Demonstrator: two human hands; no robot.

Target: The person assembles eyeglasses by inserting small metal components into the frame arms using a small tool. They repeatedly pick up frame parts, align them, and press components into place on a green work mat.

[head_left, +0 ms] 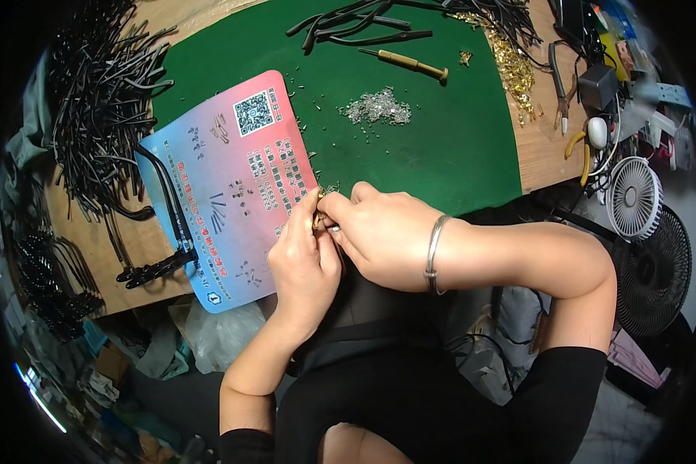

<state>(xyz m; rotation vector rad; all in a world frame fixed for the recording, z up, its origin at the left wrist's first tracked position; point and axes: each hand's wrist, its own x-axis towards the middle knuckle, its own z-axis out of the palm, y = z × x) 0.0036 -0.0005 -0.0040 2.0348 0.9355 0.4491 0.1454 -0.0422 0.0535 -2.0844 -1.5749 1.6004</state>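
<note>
Both hands meet at the front edge of the table, fingertips together. My left hand [305, 259] is closed, pinching a small gold-coloured metal piece [317, 220] between thumb and fingers. Close against it, my right hand [379, 236] is closed too, its fingers bent over the same spot; what it pinches is hidden. Under and beside the left hand lies a pink and blue printed mat [232, 178] with small metal parts in little groups. Just beyond the fingertips, the green mat [410, 166] bears a pile of tiny silvery parts [379, 107].
A brass-handled screwdriver [407, 63] and black tube lengths [363, 27] lie at the back. Gold pieces [514, 69] are heaped at right, near yellow-handled pliers [576, 155] and fans [634, 197]. Bundled black cords [100, 116] cover the left side; a looped black strap [166, 263] crosses the printed mat.
</note>
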